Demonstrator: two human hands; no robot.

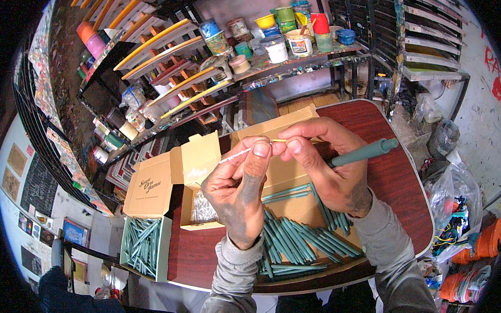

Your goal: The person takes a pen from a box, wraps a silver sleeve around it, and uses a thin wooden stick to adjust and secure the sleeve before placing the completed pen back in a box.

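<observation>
Both hands meet above the table. My left hand is closed in a pinch on a thin white printed stick. Facing it, my right hand pinches a slim yellow piece between thumb and finger; whether it joins the white stick is hidden by the fingertips. A dark green pen barrel is also tucked in my right hand, pointing right. Below, many green pen barrels lie in an open shallow cardboard box, some in rows, some fanned out.
A small lidded box at the table's left edge is full of green pens. Beside it an open carton holds small white pieces. Paint tubs crowd the shelf behind; bags and orange containers stand right of the dark red table.
</observation>
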